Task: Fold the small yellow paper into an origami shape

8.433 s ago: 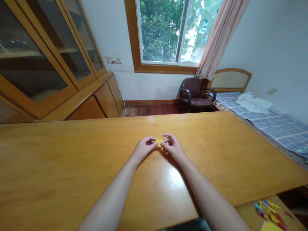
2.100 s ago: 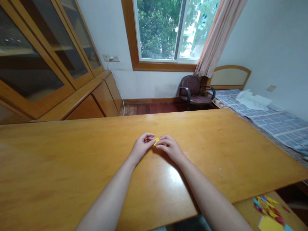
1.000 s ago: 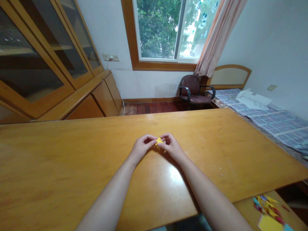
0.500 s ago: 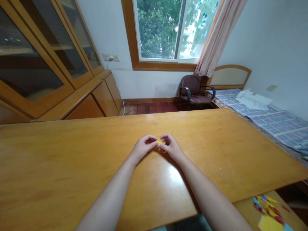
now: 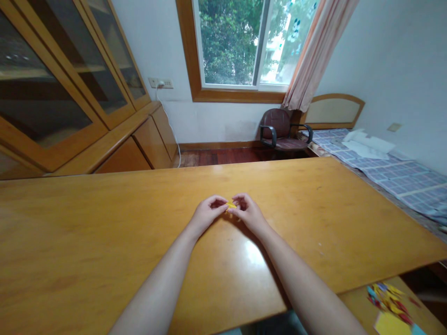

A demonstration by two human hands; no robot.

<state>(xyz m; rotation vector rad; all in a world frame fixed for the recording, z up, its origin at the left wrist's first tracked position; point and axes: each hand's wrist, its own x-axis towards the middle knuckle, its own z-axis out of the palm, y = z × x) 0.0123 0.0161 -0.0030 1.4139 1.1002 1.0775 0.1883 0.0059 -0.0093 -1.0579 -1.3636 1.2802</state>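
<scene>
A small piece of folded yellow paper [image 5: 231,204] is pinched between my two hands, just above the middle of the wooden table [image 5: 104,242]. My left hand [image 5: 208,211] grips its left side between thumb and fingers. From the right, my right hand [image 5: 247,210] closes its thumb and fingers on the other side. The fingertips of both hands nearly meet, and they cover much of the paper. Its exact folded shape is too small to make out.
On a lower surface at the bottom right lie a pile of colourful small pieces [image 5: 389,298] and a yellow sheet [image 5: 393,324]. Beyond the table stand a brown armchair [image 5: 279,128] and a bed with a checked cover [image 5: 394,172]. A glass-door cabinet [image 5: 115,111] lines the left.
The yellow paper has tilted and looks flatter and lower between my fingers. Both hands stay in nearly the same place.
</scene>
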